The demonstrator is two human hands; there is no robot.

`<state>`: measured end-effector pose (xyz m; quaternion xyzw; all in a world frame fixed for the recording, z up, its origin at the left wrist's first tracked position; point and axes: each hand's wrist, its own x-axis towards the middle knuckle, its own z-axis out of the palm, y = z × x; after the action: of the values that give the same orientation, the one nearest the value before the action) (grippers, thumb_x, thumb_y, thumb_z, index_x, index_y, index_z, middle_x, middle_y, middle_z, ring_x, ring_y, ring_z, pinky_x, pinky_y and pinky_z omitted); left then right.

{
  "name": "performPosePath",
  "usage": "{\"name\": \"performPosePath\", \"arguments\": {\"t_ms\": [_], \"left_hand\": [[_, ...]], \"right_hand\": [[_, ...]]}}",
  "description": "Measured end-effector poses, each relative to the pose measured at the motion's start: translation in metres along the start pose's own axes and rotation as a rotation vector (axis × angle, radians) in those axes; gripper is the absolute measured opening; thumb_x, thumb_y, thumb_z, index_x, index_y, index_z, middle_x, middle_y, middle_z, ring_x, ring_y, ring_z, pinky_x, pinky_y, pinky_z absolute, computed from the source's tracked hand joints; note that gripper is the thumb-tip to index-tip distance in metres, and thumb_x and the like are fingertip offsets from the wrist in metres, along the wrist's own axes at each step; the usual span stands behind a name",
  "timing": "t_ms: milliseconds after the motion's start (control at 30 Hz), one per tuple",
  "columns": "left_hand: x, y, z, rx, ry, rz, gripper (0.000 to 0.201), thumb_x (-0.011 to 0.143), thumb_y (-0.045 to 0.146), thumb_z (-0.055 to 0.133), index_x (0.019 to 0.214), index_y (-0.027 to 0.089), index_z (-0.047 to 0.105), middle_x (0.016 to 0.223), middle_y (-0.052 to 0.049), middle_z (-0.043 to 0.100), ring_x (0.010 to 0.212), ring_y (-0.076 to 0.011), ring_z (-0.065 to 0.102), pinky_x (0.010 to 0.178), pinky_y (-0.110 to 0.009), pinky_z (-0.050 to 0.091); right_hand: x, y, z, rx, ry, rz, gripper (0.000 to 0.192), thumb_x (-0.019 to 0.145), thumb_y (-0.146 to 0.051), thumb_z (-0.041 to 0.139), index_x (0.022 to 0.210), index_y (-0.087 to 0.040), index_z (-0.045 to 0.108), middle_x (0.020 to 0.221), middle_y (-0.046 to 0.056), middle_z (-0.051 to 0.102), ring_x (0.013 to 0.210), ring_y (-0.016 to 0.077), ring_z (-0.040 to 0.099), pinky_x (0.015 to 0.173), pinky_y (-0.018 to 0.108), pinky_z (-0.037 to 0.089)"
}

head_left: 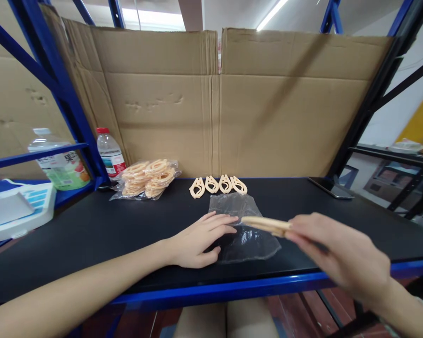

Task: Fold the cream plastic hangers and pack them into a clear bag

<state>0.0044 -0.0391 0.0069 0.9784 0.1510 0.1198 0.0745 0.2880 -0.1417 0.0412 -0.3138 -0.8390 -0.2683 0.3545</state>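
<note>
My right hand (341, 253) pinches a beige folding hanger (266, 223) by one end, held edge-on above a clear plastic bag (250, 246). The bag lies flat on the black tabletop. My left hand (200, 239) is open, palm down, its fingers stretched over the left side of the bag. Behind the bag, several more folded hangers (211, 184) stand in a row near the cardboard. To the left, a clear bag packed with similar beige hangers (148, 178) lies on the table.
A cardboard wall (162, 108) closes the back of the table. At the left stand a red-capped bottle (111, 155), a larger juice bottle (61, 162) and a white-and-blue device (19, 211). A dark flat tablet-like object (330, 188) lies at the back right.
</note>
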Motion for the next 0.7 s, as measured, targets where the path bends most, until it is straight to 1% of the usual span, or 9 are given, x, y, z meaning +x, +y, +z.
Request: {"name": "performPosePath", "arguments": {"t_ms": [67,100,167,267,333,433,533,633,700], "left_hand": [[0.001,0.001,-0.001,0.006,-0.012,0.000,0.063,0.077,0.011,0.048,0.137,0.021,0.035,0.154,-0.008,0.030,0.141,-0.0251,0.027,0.115,-0.053,0.019],[0.001,0.001,-0.001,0.008,-0.017,-0.002,0.065,0.077,0.012,0.048,0.139,0.021,0.034,0.154,-0.008,0.029,0.141,-0.0251,0.027,0.115,-0.053,0.019],[0.001,0.001,-0.002,0.011,-0.022,-0.008,0.067,0.077,0.012,0.048,0.141,0.022,0.031,0.155,-0.008,0.028,0.142,-0.0250,0.026,0.115,-0.054,0.018],[0.001,0.001,-0.002,0.010,-0.025,-0.017,0.069,0.079,0.013,0.048,0.144,0.022,0.027,0.155,-0.008,0.026,0.142,-0.0251,0.025,0.115,-0.056,0.017],[0.001,0.001,-0.002,0.009,-0.026,-0.019,0.071,0.079,0.014,0.047,0.145,0.023,0.024,0.155,-0.008,0.026,0.142,-0.0257,0.025,0.114,-0.056,0.018],[0.002,0.002,-0.003,0.016,-0.022,-0.010,0.071,0.079,0.014,0.048,0.146,0.023,0.024,0.155,-0.007,0.026,0.141,-0.0262,0.026,0.115,-0.056,0.018],[0.002,0.002,-0.003,0.026,-0.034,-0.005,0.071,0.079,0.014,0.047,0.146,0.024,0.026,0.155,-0.006,0.027,0.141,-0.0259,0.026,0.115,-0.054,0.018],[0.002,0.002,-0.003,0.038,-0.039,-0.005,0.071,0.078,0.013,0.047,0.145,0.025,0.027,0.155,-0.005,0.027,0.142,-0.0257,0.025,0.116,-0.054,0.017],[0.002,0.001,-0.002,0.044,-0.039,-0.006,0.070,0.079,0.014,0.047,0.145,0.025,0.027,0.155,-0.004,0.028,0.142,-0.0257,0.025,0.116,-0.053,0.016]], "right_hand": [[0.009,-0.024,0.002,-0.006,-0.057,-0.183,0.031,0.096,-0.011,0.031,0.102,-0.013,0.061,0.092,0.010,0.070,0.077,0.0190,0.063,0.070,0.031,0.050],[0.012,-0.033,0.006,-0.054,-0.058,-0.263,0.034,0.094,-0.008,0.029,0.099,-0.011,0.063,0.090,0.011,0.071,0.078,0.0213,0.064,0.068,0.033,0.051],[0.018,-0.045,0.017,-0.148,-0.080,-0.354,0.033,0.090,-0.005,0.032,0.093,-0.008,0.065,0.085,0.013,0.071,0.075,0.0240,0.065,0.063,0.035,0.051],[0.022,-0.046,0.039,-0.238,-0.140,-0.402,0.026,0.086,-0.008,0.041,0.086,-0.008,0.067,0.082,0.014,0.070,0.071,0.0254,0.065,0.060,0.035,0.052],[0.022,-0.042,0.053,-0.296,-0.210,-0.380,0.021,0.083,-0.008,0.046,0.084,-0.007,0.068,0.082,0.015,0.069,0.072,0.0260,0.065,0.061,0.036,0.053],[0.018,-0.036,0.067,-0.387,-0.314,-0.269,0.021,0.074,-0.003,0.051,0.085,-0.004,0.068,0.079,0.017,0.068,0.069,0.0253,0.064,0.061,0.035,0.054],[0.015,-0.035,0.075,-0.437,-0.416,-0.146,0.021,0.067,0.002,0.053,0.081,-0.006,0.068,0.070,0.013,0.066,0.061,0.0225,0.061,0.053,0.031,0.051],[0.015,-0.033,0.082,-0.457,-0.505,-0.070,0.016,0.068,0.004,0.054,0.071,-0.009,0.064,0.065,0.011,0.063,0.056,0.0217,0.060,0.046,0.029,0.046],[0.017,-0.030,0.085,-0.447,-0.515,-0.057,0.016,0.071,0.004,0.054,0.067,-0.011,0.060,0.063,0.011,0.063,0.057,0.0222,0.061,0.045,0.028,0.044]]}}
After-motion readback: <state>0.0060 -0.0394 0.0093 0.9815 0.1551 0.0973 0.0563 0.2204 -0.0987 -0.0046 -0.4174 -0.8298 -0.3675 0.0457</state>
